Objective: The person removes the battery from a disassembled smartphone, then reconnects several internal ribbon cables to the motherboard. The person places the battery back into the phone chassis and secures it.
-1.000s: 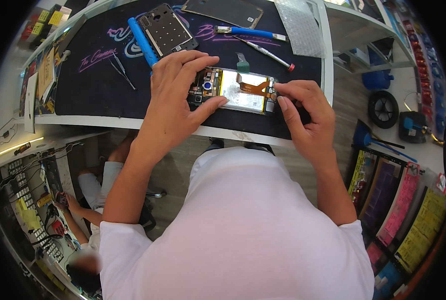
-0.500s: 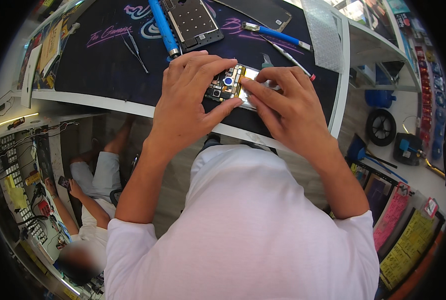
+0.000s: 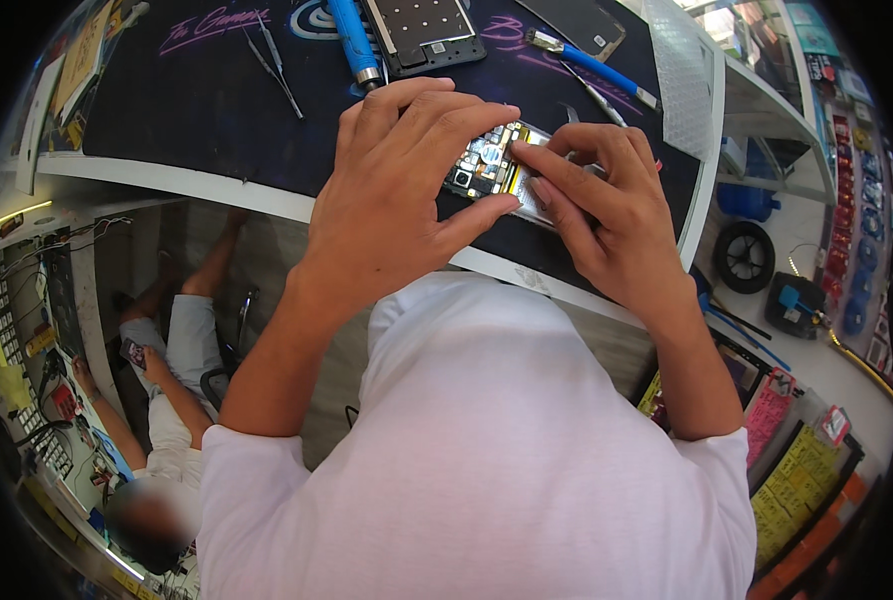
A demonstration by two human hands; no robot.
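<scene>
An opened smartphone (image 3: 488, 155), its circuit board, round camera part and silvery lower half bare, is held above the dark mat near the table's front edge. My left hand (image 3: 386, 190) grips its left end, thumb along the near edge and fingers over the far one. The bent index finger of my right hand (image 3: 621, 195) presses beside a yellow strip across the board's right side. My right thumb rests lower on the silvery part; the remaining fingers curl at the phone's right end, partly hidden. Just beyond my left fingers lies a blue-handled screwdriver (image 3: 354, 45).
Tweezers (image 3: 276, 72) lie at far left on the mat (image 3: 186, 110). Behind the phone are a black phone frame (image 3: 434, 35), a dark flat panel (image 3: 581, 25), a blue pen-shaped tool (image 3: 596, 70) and bubble wrap (image 3: 684, 85). A seated person (image 3: 171, 400) holds a phone at left.
My view has shifted, so the mat's tools appear higher and farther right. My right thumb and index finger, earlier close together at an orange strip, are now farther apart on the phone.
</scene>
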